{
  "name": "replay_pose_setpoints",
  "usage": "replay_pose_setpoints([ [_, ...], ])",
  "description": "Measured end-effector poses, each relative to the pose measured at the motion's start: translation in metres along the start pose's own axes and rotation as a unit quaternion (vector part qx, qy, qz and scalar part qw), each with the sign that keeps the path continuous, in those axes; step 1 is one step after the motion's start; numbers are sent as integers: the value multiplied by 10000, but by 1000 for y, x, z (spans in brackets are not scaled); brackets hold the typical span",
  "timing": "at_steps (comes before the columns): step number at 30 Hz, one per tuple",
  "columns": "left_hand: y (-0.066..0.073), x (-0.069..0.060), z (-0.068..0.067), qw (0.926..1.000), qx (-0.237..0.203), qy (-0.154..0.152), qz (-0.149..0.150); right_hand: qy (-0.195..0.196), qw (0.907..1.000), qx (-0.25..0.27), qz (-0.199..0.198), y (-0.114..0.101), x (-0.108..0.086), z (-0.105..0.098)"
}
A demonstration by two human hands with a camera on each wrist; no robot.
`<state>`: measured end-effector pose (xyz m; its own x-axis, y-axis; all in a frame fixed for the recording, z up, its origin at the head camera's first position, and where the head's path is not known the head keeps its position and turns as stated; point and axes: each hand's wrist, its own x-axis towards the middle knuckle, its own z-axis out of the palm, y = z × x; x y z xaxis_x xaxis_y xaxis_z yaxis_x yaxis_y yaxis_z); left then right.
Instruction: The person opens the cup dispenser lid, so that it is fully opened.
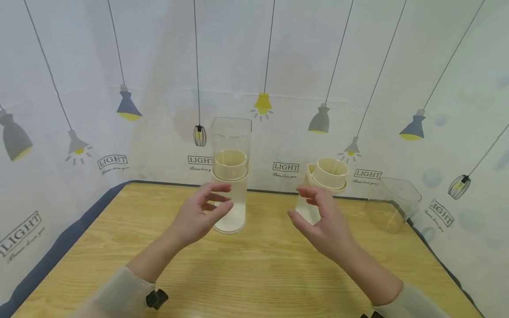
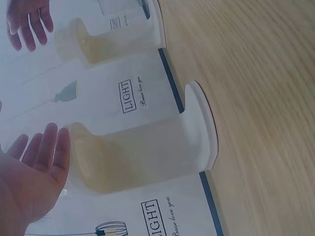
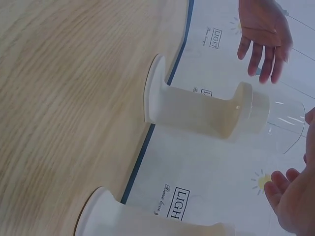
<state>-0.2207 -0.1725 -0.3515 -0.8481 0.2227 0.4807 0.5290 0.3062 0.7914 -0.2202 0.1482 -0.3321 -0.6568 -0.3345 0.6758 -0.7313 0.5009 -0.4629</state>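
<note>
- Head view: right cream holder (image 1: 304,213) partly obscured by right grip (image 1: 324,218).
- Left cream holder (image 1: 238,198) likewise partly obscured, by left grip (image 1: 204,214).
- Right wrist view: right cream holder cut off at bottom edge.

Wooden table (image 1: 258,274), white backdrop (image 1: 159,57) printed with lamps

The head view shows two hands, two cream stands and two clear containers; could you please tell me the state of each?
Left hand: relaxed, holding nothing
Right hand: relaxed, holding nothing
Left cream stand: upright on the table
Left clear container: on top of the left cream stand
Right cream stand: upright, no clear container on it
Right clear container: off the stands, on the table
</note>
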Motion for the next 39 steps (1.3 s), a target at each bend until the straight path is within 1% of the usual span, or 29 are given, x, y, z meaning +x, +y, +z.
replay_pose_setpoints([
  [4, -3, 3, -15, 9998, 116, 146, 11, -70, 9999, -133, -25, -5, 12, 4],
  [7, -6, 7, -25, 9995, 161, 266, 14, -112, 9999, -118, -45, -9, 24, 7],
  [11, -13, 16, -36, 9989, 162, 431, -21, -75, 9999, -13, -82, -13, 43, 14],
  [14, -19, 24, -41, 9988, 153, 463, -77, 35, 9999, 84, -137, -13, 57, 21],
  [17, -26, 34, -44, 9988, 182, 412, -211, 79, 9998, -18, -185, -13, 71, 31],
  [21, -33, 50, -46, 9983, 163, 364, -426, 19, 9987, -458, -221, -15, 88, 45],
  [24, -20, 59, -47, 9982, 30, 230, -546, -31, 9972, -711, -233, -17, 100, 53],
  [28, -3, 69, -48, 9976, -174, -47, -661, -49, 9961, -830, -296, -19, 118, 61],
  [34, -12, 84, -47, 9972, -245, -310, -635, -130, 9941, -915, -570, -23, 140, 70],
  [37, -15, 90, -47, 9971, -227, -386, -618, -252, 9933, -892, -690, -25, 145, 74],
  [39, -16, 94, -47, 9970, -302, -383, -596, -301, 9937, -839, -680, -26, 146, 75],
])
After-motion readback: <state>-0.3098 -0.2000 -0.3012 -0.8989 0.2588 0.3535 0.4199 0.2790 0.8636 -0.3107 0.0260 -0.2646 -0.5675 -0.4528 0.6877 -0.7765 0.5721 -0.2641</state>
